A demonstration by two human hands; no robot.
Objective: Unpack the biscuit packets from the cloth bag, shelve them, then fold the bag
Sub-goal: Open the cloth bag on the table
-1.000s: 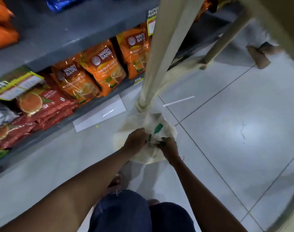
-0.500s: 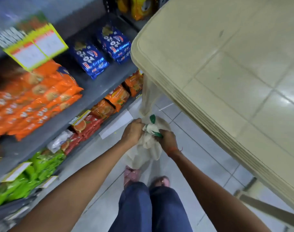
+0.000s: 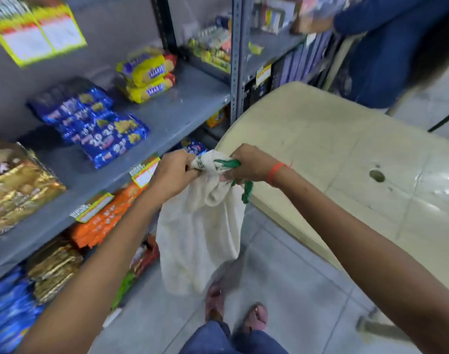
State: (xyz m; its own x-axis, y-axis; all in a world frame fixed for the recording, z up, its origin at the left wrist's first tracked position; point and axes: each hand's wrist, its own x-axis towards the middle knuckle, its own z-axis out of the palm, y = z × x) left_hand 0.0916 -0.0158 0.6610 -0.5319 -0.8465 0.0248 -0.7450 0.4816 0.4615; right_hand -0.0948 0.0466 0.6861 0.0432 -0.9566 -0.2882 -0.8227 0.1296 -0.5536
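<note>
Now that it's been lifted off the floor, the limp cream cloth bag (image 3: 200, 236) hangs bunched in both clenched hands, left hand (image 3: 173, 175) and right hand (image 3: 251, 166), beside the beige plastic surface (image 3: 346, 154), apparently emptied, folding next.

Left hand (image 3: 173, 172) and right hand (image 3: 254, 166) fisted, forearms extended

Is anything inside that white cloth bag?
Cannot tell. The cloth bag hangs limp from both hands, left and right, which bunch its mouth shut, hiding the inside.
</note>
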